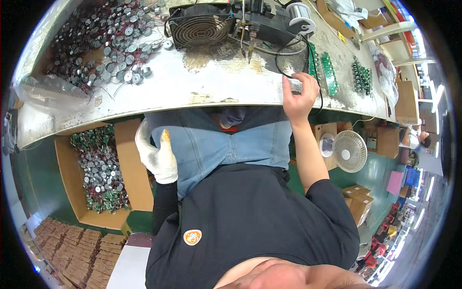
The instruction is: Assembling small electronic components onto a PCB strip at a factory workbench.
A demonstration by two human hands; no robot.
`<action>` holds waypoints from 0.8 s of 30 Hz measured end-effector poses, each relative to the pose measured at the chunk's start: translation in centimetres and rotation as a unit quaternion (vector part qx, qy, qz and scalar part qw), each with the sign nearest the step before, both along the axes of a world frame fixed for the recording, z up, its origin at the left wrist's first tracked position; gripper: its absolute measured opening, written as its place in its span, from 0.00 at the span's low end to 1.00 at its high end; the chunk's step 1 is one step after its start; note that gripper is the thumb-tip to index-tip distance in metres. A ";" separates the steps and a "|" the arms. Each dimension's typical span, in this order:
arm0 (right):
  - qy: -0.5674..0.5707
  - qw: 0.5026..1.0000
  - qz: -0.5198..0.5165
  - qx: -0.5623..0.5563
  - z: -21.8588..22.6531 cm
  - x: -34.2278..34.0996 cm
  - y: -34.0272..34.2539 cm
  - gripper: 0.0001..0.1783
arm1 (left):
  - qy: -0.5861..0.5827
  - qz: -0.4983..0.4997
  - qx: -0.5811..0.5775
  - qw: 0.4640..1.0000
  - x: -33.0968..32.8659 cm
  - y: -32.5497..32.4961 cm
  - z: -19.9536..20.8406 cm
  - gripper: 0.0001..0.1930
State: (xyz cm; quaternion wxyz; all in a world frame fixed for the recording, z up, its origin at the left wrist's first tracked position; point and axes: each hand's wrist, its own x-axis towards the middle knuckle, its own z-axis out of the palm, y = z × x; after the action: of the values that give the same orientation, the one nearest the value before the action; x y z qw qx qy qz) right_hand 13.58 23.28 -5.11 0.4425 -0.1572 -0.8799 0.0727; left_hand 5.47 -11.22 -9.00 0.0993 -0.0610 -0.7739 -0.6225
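Note:
My left hand [158,153], in a white glove with a yellow-brown stained thumb tip, is held over my left thigh, below the table edge. Its thumb stands apart from the fingers, and nothing is in it. At the table's front edge my bare right hand [301,98] has its fingers curled toward the thumb. A thin black cable [277,63] loops down to the thumb and fingertips, which appear to pinch it. Beyond that hand lie strips of green circuit boards [329,73]. A soldering tip [250,50] on a stand points down at the scorched tabletop [231,86].
Small round metal motors [113,58] with red wires are heaped at the far left. A black fan [199,30] and a solder wire spool [300,18] stand at the back. Left of my legs is a cardboard box [133,166] of parts; right, a white fan [350,151].

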 end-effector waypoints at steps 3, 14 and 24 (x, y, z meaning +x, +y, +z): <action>0.009 1.000 -0.009 -0.001 0.2 0.3 0.2 0.10 | 0.004 0.003 0.017 1.000 -0.8 -0.7 0.3 0.25; -0.010 1.000 0.013 -0.012 1.5 0.8 -0.6 0.09 | -0.023 0.032 -0.004 0.999 1.0 0.7 1.7 0.21; 0.023 0.999 0.027 -0.028 1.6 0.3 -0.8 0.09 | 0.077 0.034 -0.298 0.951 -9.5 1.1 6.2 0.16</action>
State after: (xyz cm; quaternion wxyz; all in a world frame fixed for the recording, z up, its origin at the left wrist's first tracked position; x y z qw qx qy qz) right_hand 13.90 22.45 -3.51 0.4556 -0.1435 -0.8712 0.1128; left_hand -4.00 -10.14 -2.82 0.1573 -0.1096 -0.9158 -0.3529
